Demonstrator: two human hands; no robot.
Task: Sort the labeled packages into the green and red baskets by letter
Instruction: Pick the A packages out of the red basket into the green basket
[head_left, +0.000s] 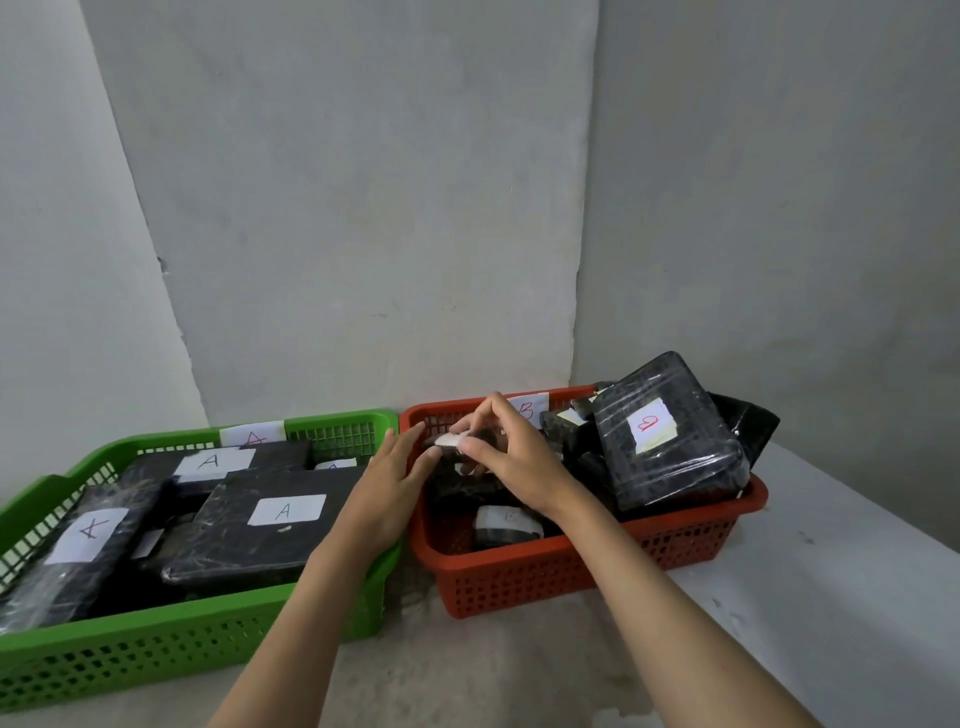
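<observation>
I have a small black-wrapped package (460, 446) pinched in my right hand (511, 452) above the back left corner of the red basket (571, 571), its white label end pointing toward my left hand (387, 483), whose straight, relaxed fingertips just touch it without gripping. I cannot read its letter from here, so I judge the step in hand to be checking the label. Below the grip lie B packages; left of it sits the green basket (156, 660) of A packages, so my next move calls for reading, then releasing accordingly.
</observation>
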